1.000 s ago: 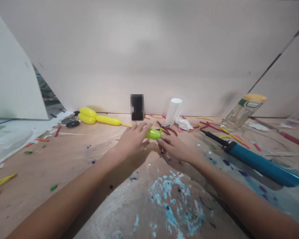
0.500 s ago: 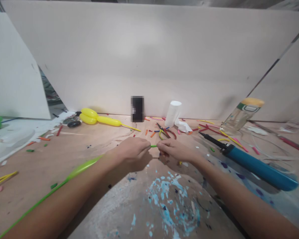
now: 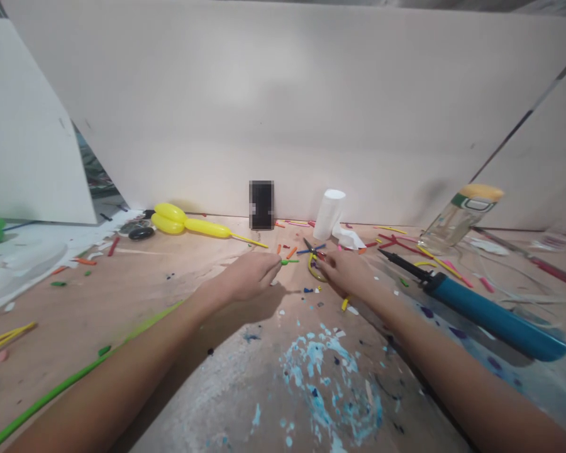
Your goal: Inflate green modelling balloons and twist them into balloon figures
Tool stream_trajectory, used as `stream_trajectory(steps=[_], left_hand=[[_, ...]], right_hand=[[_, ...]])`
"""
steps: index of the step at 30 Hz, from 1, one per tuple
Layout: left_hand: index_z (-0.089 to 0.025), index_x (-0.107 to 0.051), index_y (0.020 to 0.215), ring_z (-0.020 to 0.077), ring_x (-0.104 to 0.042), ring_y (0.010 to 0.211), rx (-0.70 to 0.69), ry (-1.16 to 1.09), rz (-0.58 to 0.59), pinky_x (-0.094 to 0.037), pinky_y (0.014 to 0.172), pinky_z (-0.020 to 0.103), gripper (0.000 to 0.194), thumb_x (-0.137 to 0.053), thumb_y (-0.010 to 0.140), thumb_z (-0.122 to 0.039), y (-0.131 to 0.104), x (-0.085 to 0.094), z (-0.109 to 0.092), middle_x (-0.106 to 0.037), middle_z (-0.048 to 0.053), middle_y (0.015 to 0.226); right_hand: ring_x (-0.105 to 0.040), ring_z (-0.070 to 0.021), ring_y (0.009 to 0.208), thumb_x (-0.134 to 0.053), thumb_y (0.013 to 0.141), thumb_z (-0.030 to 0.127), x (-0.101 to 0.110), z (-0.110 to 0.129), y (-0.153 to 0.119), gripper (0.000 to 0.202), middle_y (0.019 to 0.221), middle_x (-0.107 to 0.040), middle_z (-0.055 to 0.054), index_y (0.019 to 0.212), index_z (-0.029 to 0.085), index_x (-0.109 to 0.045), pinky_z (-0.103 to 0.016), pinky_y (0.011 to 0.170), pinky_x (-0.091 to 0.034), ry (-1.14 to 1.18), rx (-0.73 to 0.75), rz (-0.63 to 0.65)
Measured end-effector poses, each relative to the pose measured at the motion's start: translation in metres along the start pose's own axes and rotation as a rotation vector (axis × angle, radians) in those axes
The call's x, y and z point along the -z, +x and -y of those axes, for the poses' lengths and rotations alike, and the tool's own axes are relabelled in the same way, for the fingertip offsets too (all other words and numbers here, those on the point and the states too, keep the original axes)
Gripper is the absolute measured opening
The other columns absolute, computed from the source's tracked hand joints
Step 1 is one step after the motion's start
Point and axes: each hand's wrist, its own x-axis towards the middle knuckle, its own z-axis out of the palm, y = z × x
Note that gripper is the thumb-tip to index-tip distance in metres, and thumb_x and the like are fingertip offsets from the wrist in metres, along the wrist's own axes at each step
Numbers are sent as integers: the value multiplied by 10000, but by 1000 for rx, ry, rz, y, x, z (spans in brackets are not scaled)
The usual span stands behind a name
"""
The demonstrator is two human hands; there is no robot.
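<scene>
Two hands (image 3: 251, 277), one scissors (image 3: 314, 252), one held balloon (image 3: 66, 384)

On my feed, the left hand (image 3: 249, 277) and right hand (image 3: 349, 273) are bare. Behind each I see a slim wrist, then a bare, smooth-outlined left forearm (image 3: 136, 355) and right forearm (image 3: 446, 362), broadening away from the fingers.

Right grip (image 3: 345, 272) at the scissors (image 3: 313, 253)

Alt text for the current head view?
A person's left hand holds a green balloon while the right hand is at the scissors on a paint-spattered table. A yellow balloon and white roll sit toward the back; a blue pump lies at right.
</scene>
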Motion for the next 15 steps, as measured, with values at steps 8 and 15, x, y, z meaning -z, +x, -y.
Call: stream_trajectory(steps=[8, 15], left_hand=[[-183, -411, 677, 124, -439, 603, 92, -421, -107, -340, 597, 263, 341, -264, 949, -327, 0, 15, -3, -455, -20, 634], [-180, -438, 626, 120, -461, 604, 164, -591, -177, -373, 622, 258, 353, -287, 926, -290, -2, 21, 10, -480, -13, 606]], right_hand=[[-577, -190, 673, -562, 723, 292, 19, 3, -6, 208, 788, -664, -82, 881, 166, -613, -253, 523, -285, -46, -59, 174], [-574, -213, 670, -526, 752, 349, 20, 11, -7, 196, 779, -644, -121, 728, 162, -580, -274, 515, -282, -78, -52, 144]])
